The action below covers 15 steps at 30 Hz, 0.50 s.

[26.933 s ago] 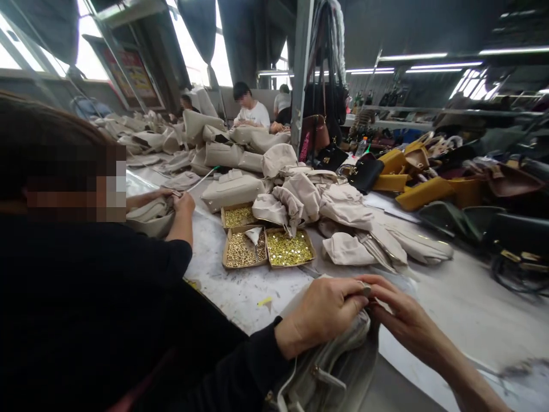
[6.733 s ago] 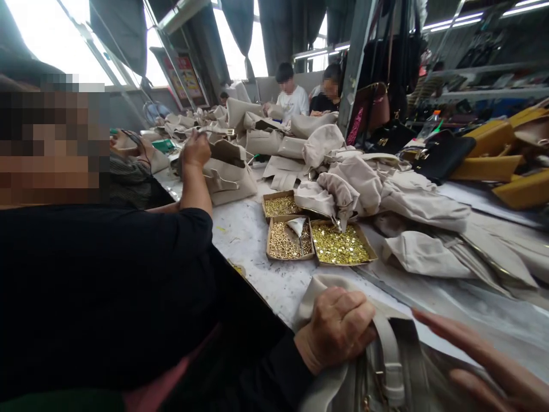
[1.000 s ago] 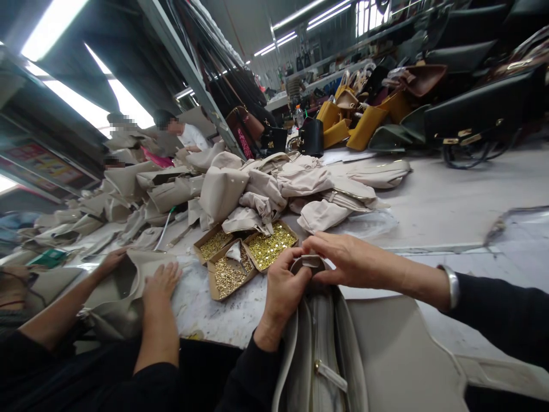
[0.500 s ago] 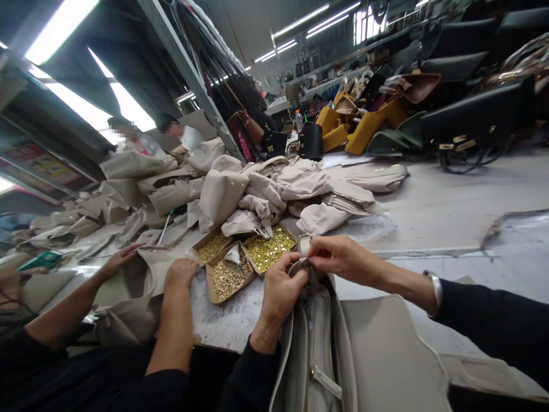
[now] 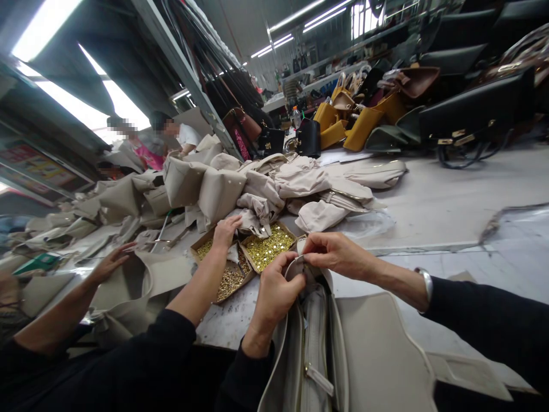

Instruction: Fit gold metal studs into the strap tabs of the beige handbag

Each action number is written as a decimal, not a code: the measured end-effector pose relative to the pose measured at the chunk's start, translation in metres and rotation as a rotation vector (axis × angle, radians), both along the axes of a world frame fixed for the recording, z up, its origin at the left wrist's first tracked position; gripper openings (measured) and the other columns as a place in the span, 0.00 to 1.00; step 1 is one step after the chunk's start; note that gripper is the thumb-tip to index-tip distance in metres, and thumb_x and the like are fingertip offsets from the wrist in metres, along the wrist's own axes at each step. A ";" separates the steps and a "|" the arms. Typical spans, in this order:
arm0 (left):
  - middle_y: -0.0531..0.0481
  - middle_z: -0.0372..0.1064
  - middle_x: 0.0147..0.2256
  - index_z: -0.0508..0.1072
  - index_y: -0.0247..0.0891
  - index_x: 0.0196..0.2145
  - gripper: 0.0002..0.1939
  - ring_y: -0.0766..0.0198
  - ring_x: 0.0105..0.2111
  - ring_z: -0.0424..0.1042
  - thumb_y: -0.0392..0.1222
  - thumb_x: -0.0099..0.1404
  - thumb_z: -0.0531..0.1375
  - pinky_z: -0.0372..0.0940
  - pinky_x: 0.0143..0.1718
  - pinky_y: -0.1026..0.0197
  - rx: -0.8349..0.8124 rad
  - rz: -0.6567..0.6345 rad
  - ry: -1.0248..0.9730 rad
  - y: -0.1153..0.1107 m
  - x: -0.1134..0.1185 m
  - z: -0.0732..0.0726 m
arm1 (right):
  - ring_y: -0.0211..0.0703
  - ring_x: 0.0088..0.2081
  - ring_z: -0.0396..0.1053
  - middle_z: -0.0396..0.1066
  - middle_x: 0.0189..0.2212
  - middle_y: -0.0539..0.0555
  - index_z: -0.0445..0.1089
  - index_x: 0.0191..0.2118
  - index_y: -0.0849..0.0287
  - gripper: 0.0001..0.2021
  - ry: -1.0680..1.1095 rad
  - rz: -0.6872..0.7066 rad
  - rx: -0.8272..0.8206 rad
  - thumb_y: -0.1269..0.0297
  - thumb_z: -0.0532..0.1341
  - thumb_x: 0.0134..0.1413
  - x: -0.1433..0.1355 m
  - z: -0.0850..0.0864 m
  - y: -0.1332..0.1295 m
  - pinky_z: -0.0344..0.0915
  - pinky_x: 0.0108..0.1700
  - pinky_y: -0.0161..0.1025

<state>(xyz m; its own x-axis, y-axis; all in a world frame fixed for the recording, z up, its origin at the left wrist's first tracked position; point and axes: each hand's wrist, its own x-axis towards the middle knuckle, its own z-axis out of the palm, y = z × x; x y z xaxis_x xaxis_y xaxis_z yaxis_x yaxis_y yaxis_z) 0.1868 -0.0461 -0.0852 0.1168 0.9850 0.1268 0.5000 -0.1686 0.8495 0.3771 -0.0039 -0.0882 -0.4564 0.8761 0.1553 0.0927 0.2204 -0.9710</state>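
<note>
A beige handbag [image 5: 381,343] stands unzipped at the bottom of the view, its flap spread to the right and a zipper pull [image 5: 319,379] hanging inside. My left hand [image 5: 281,286] is closed on the bag's upper edge, thumb and fingers pinching the beige material. Close beside it, my right hand [image 5: 332,252] pinches at the same top end, near a short strap tab [image 5: 302,245]. Whatever small part lies between the right fingertips is hidden. Left of my hands are cardboard boxes holding gold studs [image 5: 231,284] and shiny gold rivets [image 5: 268,247].
A co-worker's hand [image 5: 227,229] reaches over the boxes, and the other hand [image 5: 114,260] is by a beige bag [image 5: 148,280]. Beige bags [image 5: 223,191] are heaped behind. Yellow bags [image 5: 362,130] and black bags [image 5: 476,114] lie at the back right.
The co-worker's nearer hand has left the beige bag and moved right, over the boxes. My hands keep their pinch on the handbag's top edge, with only a slight shift.
</note>
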 end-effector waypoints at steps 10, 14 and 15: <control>0.46 0.79 0.45 0.72 0.39 0.50 0.16 0.56 0.43 0.79 0.34 0.64 0.60 0.72 0.47 0.56 0.325 0.136 0.241 -0.015 0.009 -0.012 | 0.36 0.29 0.65 0.71 0.26 0.47 0.73 0.32 0.60 0.04 -0.006 -0.005 0.045 0.66 0.63 0.55 -0.003 0.007 -0.002 0.59 0.31 0.32; 0.45 0.79 0.46 0.72 0.38 0.52 0.18 0.55 0.45 0.79 0.32 0.66 0.57 0.73 0.49 0.55 0.359 0.110 0.288 -0.015 0.007 -0.014 | 0.36 0.29 0.65 0.71 0.27 0.48 0.74 0.34 0.61 0.06 0.015 0.016 -0.009 0.64 0.63 0.55 -0.004 0.005 0.001 0.59 0.31 0.32; 0.44 0.79 0.46 0.72 0.37 0.53 0.18 0.55 0.46 0.79 0.31 0.66 0.56 0.73 0.49 0.55 0.358 0.107 0.298 -0.014 0.006 -0.014 | 0.36 0.30 0.65 0.71 0.27 0.48 0.74 0.34 0.61 0.06 0.018 0.023 -0.019 0.63 0.64 0.55 -0.004 0.005 0.001 0.59 0.31 0.32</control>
<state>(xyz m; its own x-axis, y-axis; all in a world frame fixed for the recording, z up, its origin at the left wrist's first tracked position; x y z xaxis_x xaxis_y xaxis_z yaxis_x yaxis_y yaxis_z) 0.1933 -0.0602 -0.0988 0.0997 0.8941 0.4367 0.7434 -0.3587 0.5646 0.3733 -0.0027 -0.0836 -0.4737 0.8683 0.1473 0.0704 0.2041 -0.9764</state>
